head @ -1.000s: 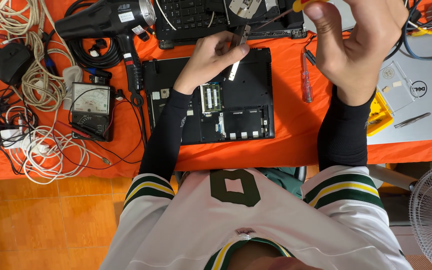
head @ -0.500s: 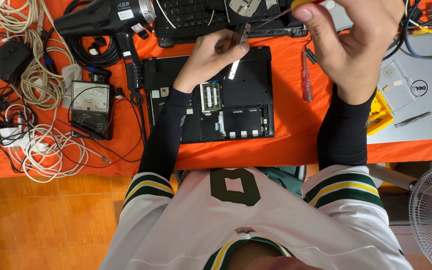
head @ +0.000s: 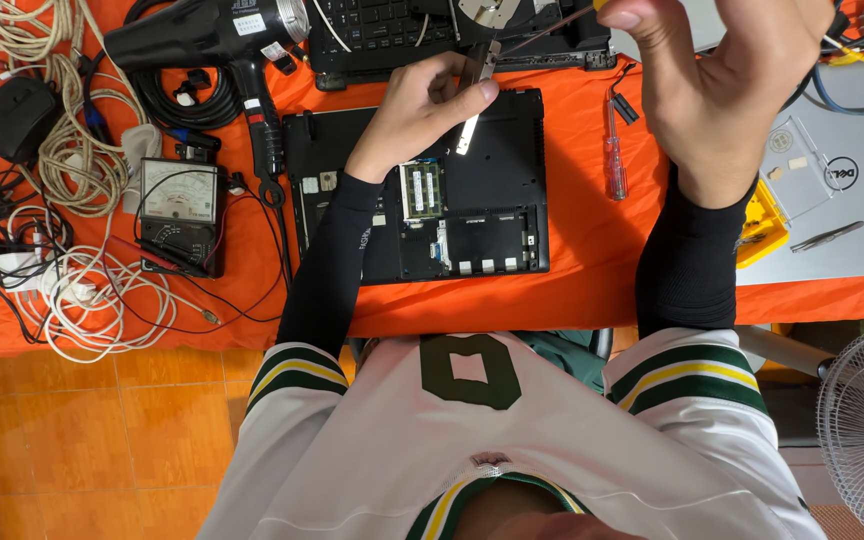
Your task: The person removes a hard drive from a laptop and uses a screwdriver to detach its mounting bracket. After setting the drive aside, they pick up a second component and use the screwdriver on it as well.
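The left hand [head: 422, 110] pinches a small silver bracket [head: 474, 100] between thumb and fingertips, just above the far edge of the open black laptop base [head: 492, 190] on the orange cloth [head: 592, 270]. The right hand [head: 722, 90] closes around a thin screwdriver [head: 552, 25] with a yellow handle, its tip angled toward the bracket; whether the tip touches a screw is hard to tell. A slip of that tip could jab the left fingers or drop a screw into the exposed memory modules [head: 420, 190] below. Around them lie 1 red-handled screwdriver [head: 614, 160], a black heat gun [head: 212, 40], an analogue meter [head: 180, 200] and tangled white cables [head: 62, 290], crowding the left.
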